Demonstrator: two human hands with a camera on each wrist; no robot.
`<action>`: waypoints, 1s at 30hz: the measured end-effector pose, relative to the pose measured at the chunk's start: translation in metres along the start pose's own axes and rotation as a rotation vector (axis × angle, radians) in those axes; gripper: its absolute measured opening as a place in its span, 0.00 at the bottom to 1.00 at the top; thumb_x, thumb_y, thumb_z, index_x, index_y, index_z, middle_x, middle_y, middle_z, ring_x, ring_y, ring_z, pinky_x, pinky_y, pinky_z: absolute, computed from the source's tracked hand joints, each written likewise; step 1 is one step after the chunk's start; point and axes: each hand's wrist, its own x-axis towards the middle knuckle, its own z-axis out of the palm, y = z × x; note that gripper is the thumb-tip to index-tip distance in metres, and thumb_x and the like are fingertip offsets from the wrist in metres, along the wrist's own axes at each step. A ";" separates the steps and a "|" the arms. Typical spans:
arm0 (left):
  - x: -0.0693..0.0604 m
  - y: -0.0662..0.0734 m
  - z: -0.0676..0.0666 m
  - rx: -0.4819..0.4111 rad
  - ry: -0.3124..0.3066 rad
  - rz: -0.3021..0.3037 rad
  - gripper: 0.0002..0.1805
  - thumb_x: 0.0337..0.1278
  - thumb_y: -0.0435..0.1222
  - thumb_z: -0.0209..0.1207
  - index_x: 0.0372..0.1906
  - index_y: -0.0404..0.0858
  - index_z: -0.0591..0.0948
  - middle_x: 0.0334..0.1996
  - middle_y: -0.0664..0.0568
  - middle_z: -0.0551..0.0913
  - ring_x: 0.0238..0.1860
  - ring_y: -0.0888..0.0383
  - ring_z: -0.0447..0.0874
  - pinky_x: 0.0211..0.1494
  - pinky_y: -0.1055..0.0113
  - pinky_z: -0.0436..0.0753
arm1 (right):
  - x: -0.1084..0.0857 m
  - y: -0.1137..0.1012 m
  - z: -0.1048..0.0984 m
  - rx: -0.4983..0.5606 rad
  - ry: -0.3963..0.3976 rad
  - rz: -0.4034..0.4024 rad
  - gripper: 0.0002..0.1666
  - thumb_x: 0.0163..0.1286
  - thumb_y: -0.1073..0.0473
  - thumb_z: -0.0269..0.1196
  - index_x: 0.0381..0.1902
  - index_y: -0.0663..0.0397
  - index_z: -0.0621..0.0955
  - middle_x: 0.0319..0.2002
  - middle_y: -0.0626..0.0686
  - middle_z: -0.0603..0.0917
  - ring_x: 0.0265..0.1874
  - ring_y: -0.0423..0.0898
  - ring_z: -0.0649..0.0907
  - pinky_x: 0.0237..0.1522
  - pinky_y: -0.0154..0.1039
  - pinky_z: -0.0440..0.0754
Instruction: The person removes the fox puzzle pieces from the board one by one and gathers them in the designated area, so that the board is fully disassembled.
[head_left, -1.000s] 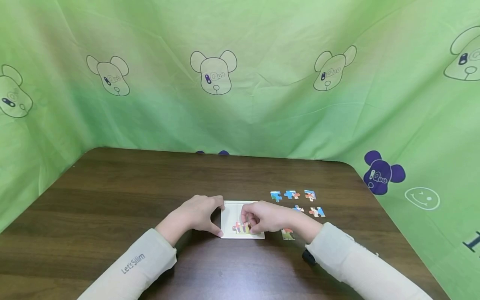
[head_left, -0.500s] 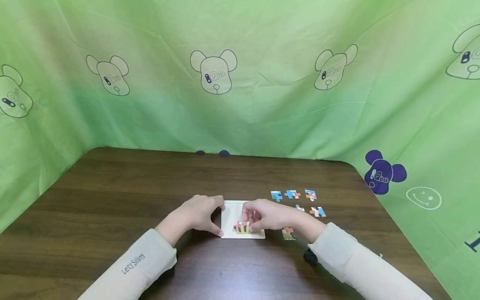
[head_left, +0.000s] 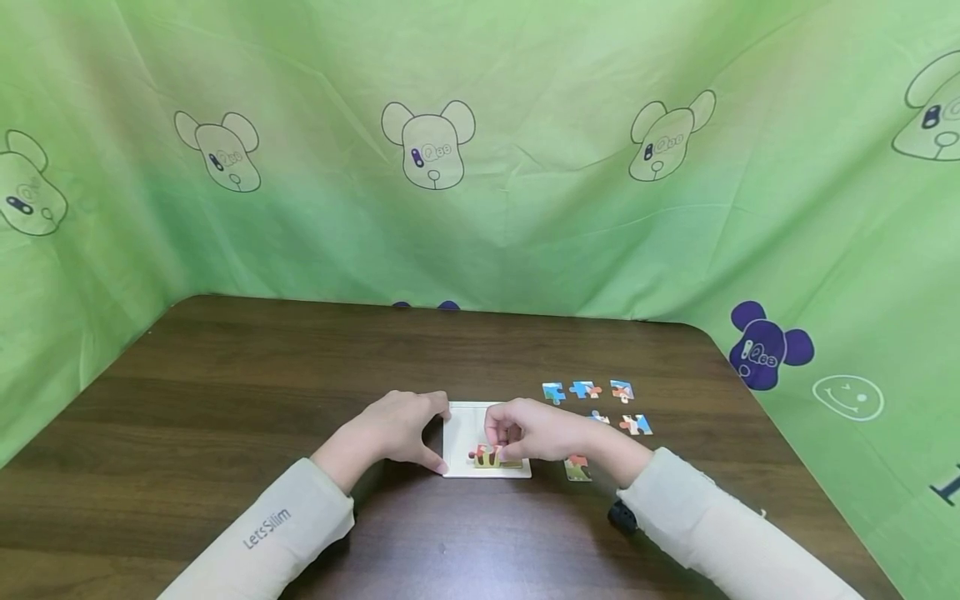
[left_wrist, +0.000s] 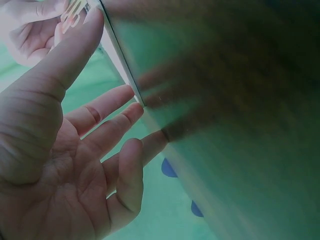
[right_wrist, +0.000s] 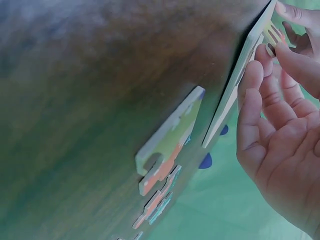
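A white puzzle tray (head_left: 459,433) lies flat at the middle of the table. My left hand (head_left: 405,425) holds its left side, thumb at the near corner and fingers at the far corner. In the left wrist view, the fingertips (left_wrist: 134,111) touch the tray's edge. Over the tray's right part, my right hand (head_left: 532,429) pinches a red and yellow-striped jigsaw piece (head_left: 486,457) between thumb and fingers. The piece looks tilted above the tray. A yellow-green strip shows on the tray just under the right hand; the hand hides most of it.
Right of the tray lie several loose jigsaw pieces, among them a blue one (head_left: 552,392), a blue and orange one (head_left: 636,424) and a green and orange one (head_left: 577,468) near my right forearm. The brown wooden table (head_left: 300,350) backs onto a green printed curtain (head_left: 510,242).
The striped piece has shifted slightly to the right and tipped a little under the right fingers. The left hand keeps its hold on the tray.
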 end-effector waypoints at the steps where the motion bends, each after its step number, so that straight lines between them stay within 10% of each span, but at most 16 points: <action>1: 0.000 0.000 0.000 0.001 0.000 0.000 0.32 0.32 0.53 0.79 0.46 0.46 0.79 0.40 0.56 0.85 0.40 0.50 0.84 0.47 0.57 0.80 | 0.000 0.000 0.000 0.000 0.003 0.000 0.08 0.63 0.70 0.64 0.31 0.56 0.76 0.24 0.42 0.75 0.26 0.34 0.74 0.32 0.29 0.73; 30: -0.002 0.001 -0.001 0.004 -0.004 0.008 0.31 0.34 0.52 0.79 0.47 0.46 0.80 0.41 0.56 0.86 0.43 0.50 0.84 0.50 0.56 0.80 | -0.002 0.001 -0.001 0.101 0.046 -0.026 0.05 0.66 0.68 0.63 0.35 0.56 0.76 0.30 0.43 0.81 0.35 0.37 0.79 0.42 0.34 0.78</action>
